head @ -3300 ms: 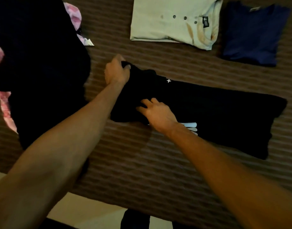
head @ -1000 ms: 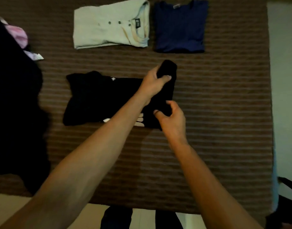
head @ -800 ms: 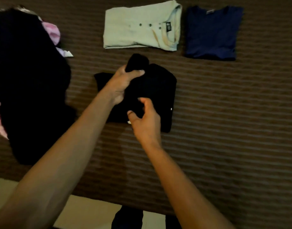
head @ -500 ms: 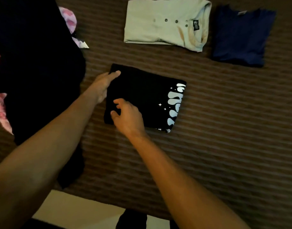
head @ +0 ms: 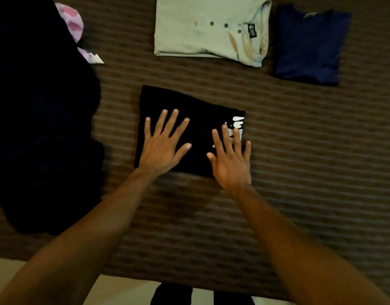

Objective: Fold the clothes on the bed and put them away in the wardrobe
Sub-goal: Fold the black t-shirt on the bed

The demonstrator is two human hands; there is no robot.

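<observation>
Now folded into a compact rectangle where moments ago lay a long black strip, with both hands flattened on top instead of gripping an end. Far left: unfolded dark pile [head: 42, 119] heaped on the bed [head: 321, 172], bits of pink cloth [head: 71, 24] peeking from behind it. Centre: black shirt [head: 189, 119] lying flat on the striped cover, white print showing at its right edge. Left hand [head: 161, 148] spread, fingers straight, pressing the shirt's left half; right hand [head: 231, 159] likewise spread and pressing the right half over the print, pinching nothing. Behind: pale buttoned shirt [head: 202, 29] folded, and just beside it to the right a navy shirt [head: 308, 45] folded too. Judging by that: three garments folded, the dark pile and pink cloth probably still to do, nothing put away yet. No wardrobe, drawer or basket in view, so nothing to say about contents.
</observation>
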